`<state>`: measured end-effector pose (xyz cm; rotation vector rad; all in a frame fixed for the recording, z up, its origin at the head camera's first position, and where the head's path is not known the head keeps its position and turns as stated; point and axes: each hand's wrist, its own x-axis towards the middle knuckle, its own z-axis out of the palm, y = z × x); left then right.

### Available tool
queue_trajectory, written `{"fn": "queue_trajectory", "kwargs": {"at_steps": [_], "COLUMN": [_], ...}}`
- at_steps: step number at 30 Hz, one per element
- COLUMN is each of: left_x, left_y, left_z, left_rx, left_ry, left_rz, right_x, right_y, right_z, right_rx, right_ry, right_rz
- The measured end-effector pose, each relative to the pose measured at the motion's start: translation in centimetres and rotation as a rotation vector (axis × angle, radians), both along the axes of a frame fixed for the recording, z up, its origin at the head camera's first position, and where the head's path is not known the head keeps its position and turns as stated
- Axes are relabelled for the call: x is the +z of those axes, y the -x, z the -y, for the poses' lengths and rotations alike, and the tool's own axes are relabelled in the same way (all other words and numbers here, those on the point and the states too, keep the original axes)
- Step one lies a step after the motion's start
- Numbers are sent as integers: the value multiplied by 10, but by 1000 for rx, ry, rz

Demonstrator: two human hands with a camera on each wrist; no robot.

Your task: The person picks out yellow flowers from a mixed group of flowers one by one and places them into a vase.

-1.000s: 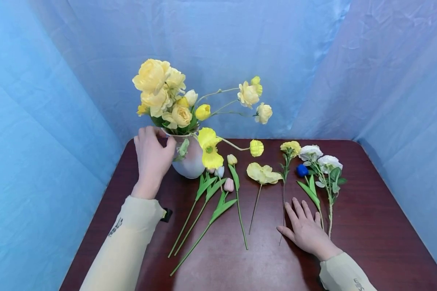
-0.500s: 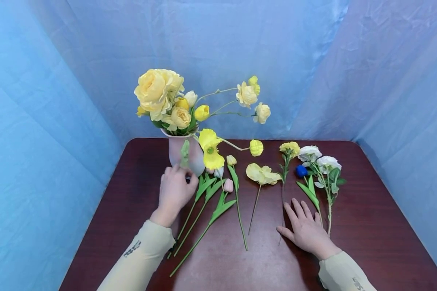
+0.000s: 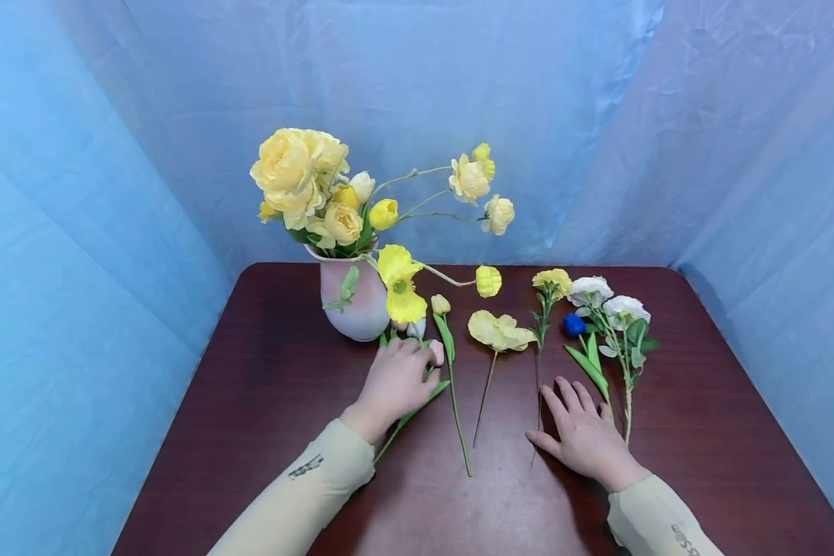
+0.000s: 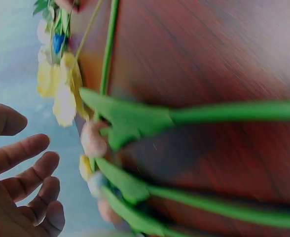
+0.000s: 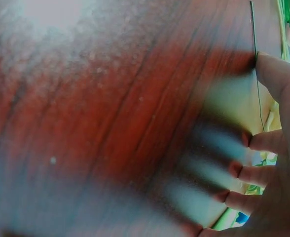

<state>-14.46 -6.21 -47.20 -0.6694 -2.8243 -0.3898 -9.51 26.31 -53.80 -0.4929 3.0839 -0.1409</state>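
My left hand [image 3: 398, 380] hovers over the tulips lying in front of the vase and hides parts of their stems. In the left wrist view its fingers [image 4: 34, 175] are spread and loosely bent with nothing between them, apart from a pink tulip [image 4: 93, 139]. A pale vase [image 3: 354, 309] behind it holds yellow and cream flowers [image 3: 288, 170]. Flat on the table lies my right hand [image 3: 584, 436], fingers spread, its thumb touching the thin stem [image 5: 259, 98] of a yellow carnation-like flower [image 3: 552, 283]. Beside its fingers is a blue tulip [image 3: 574, 324].
A cream tulip [image 3: 441, 305] and a pale yellow poppy-like flower [image 3: 502, 332] lie mid-table. White flowers [image 3: 627, 311] lie at the right. Drooping yellow blooms [image 3: 399, 286] overhang the vase's right side. Blue cloth [image 3: 417, 93] surrounds the dark red table [image 3: 250, 432].
My left hand has left the vase's rim, come down in front of it, and moved right over the tulips. My right hand has stayed in place.
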Motion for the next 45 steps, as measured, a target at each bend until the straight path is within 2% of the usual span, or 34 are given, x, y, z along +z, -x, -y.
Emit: {"fn": "queue_trajectory", "kwargs": {"at_steps": [5,7,10,17,22,29,36,40,45], "left_x": [-2,-5,-12,-27,-29,-39,-37,-28,-9], "left_y": [2,3,6,13,14,16,21,19,15], "left_z": [-31,-43,-60,-84,-93,-97,-100,-100,-99], "left_rx": [-43,-44,-40,-2,41,51,78,29,-43], "left_ry": [104,136,164,66,20,3,-73,-89,-81], "left_rz": [76,118,140,75,122,121,195,118,-17], "right_x": [0,0,1,3,4,5,3,0,-1], "right_y": [1,1,2,2,2,1,0,0,1], "right_z": [0,1,2,5,6,6,6,4,1], "right_rx": [1,1,1,0,-2,0,4,5,7], "right_ry": [2,3,3,4,0,14,18,21,23], "right_rz": [5,2,-5,3,12,19,21,18,8]}}
